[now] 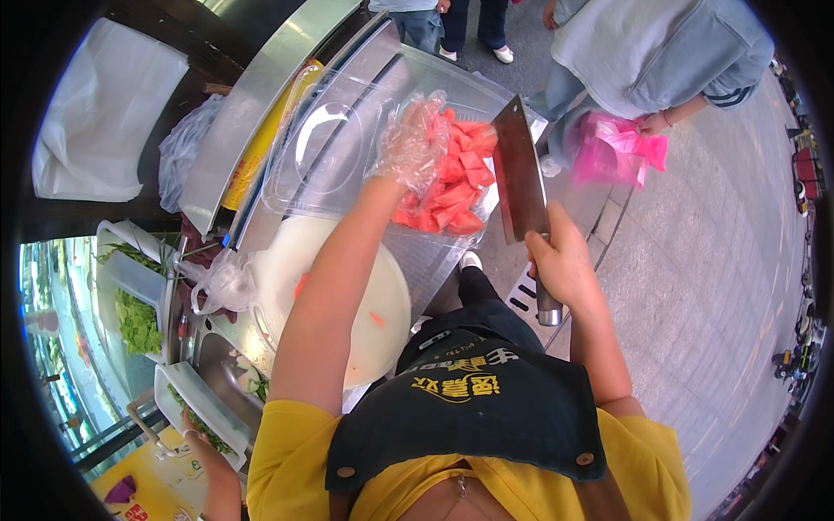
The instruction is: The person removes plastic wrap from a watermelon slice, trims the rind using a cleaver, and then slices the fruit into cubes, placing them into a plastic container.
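Note:
My left hand point(415, 144), in a clear plastic glove, rests on the left side of a heap of red watermelon chunks point(464, 179). The chunks fill a clear plastic box, whose clear lid point(329, 140) lies opened out to the left. The glove and fruit hide my left fingertips, so any grip there is unclear. My bare right hand point(561, 264) holds a cleaver point(521, 172) by its handle, its broad blade upright just right of the box. Below my left forearm lies a round white cutting board point(384, 293) with small red scraps.
A person with a pink plastic bag point(609, 153) stands beyond the counter at upper right; others stand at the top. Left are a tied plastic bag point(225, 281), a metal sink point(218, 355) and bins of greens point(138, 322). Another person's hand point(190, 426) reaches into a white bin point(195, 391).

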`<state>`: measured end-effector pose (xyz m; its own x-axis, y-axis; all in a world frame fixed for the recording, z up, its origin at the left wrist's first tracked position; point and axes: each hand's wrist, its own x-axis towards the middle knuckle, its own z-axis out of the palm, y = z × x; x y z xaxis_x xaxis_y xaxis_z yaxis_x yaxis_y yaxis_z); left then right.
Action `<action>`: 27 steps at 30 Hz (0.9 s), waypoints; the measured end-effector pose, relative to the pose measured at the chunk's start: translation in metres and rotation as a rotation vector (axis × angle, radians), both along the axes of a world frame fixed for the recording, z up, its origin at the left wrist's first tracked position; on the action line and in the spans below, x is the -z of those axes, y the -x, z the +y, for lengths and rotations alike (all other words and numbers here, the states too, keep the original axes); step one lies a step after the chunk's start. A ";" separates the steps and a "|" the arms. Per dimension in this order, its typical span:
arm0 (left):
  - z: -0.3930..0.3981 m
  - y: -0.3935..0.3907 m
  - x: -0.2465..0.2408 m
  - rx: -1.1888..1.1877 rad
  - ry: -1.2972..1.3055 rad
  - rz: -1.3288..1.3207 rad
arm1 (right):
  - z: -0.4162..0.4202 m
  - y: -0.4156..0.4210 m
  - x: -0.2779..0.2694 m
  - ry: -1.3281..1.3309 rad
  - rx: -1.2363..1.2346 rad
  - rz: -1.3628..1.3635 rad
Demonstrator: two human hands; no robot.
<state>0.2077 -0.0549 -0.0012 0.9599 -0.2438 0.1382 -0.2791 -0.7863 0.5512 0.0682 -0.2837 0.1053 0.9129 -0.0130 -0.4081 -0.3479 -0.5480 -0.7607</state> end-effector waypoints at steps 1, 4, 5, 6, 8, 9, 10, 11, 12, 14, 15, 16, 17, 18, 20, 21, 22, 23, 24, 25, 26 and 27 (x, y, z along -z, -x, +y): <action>0.001 -0.006 0.002 -0.026 -0.021 0.021 | -0.003 0.003 0.000 0.050 -0.045 -0.017; 0.005 -0.019 0.006 -0.014 -0.062 0.052 | -0.006 0.013 -0.006 0.105 -0.114 -0.043; 0.006 -0.023 0.007 0.004 -0.073 0.057 | -0.007 0.015 -0.011 0.122 -0.119 -0.037; 0.005 -0.027 0.006 0.025 -0.087 0.072 | -0.009 0.017 -0.016 0.141 -0.122 -0.031; 0.006 -0.032 0.003 0.065 -0.117 0.103 | -0.010 0.020 -0.020 0.156 -0.101 -0.034; 0.009 -0.033 -0.001 0.118 -0.047 0.123 | -0.012 0.021 -0.020 0.156 -0.072 -0.043; 0.015 -0.035 -0.005 0.171 0.023 0.142 | -0.014 0.021 -0.020 0.156 -0.043 -0.053; 0.020 -0.035 -0.007 0.223 0.093 0.162 | -0.016 0.021 -0.020 0.143 -0.036 -0.055; 0.022 -0.033 -0.005 0.194 0.094 0.161 | -0.018 0.021 -0.017 0.128 -0.030 -0.055; 0.024 -0.029 -0.001 0.134 0.097 0.157 | -0.020 0.020 -0.013 0.101 -0.029 -0.062; 0.025 -0.028 0.000 0.137 0.039 0.155 | -0.020 0.020 -0.012 0.086 -0.042 -0.065; 0.026 -0.031 0.000 0.139 -0.019 0.153 | -0.020 0.020 -0.010 0.071 -0.056 -0.069; 0.028 -0.034 0.001 0.139 -0.076 0.152 | -0.020 0.022 -0.005 0.044 -0.035 -0.062; 0.030 -0.037 0.002 0.153 -0.041 0.155 | -0.021 0.023 0.001 0.018 -0.014 -0.056; 0.040 -0.037 0.004 0.173 0.030 0.159 | -0.023 0.023 0.001 -0.063 0.019 -0.050; 0.044 -0.032 -0.002 0.159 0.029 0.164 | -0.023 0.023 -0.003 -0.120 0.038 -0.049; 0.051 -0.024 -0.009 0.142 0.029 0.169 | -0.023 0.023 -0.006 -0.177 0.054 -0.047; 0.059 -0.014 -0.015 0.121 0.028 0.174 | -0.022 0.023 -0.006 -0.241 0.060 -0.078; 0.073 0.000 -0.019 0.072 0.013 0.113 | -0.021 0.025 -0.007 -0.305 0.058 -0.105; 0.080 0.020 -0.031 0.032 0.109 0.153 | -0.018 0.027 -0.006 -0.369 0.057 -0.122; 0.089 0.040 -0.048 -0.012 0.206 0.191 | -0.015 0.030 -0.005 -0.483 0.104 -0.153; 0.102 0.065 -0.064 -0.076 0.301 0.236 | -0.018 0.034 -0.003 -0.531 0.040 -0.167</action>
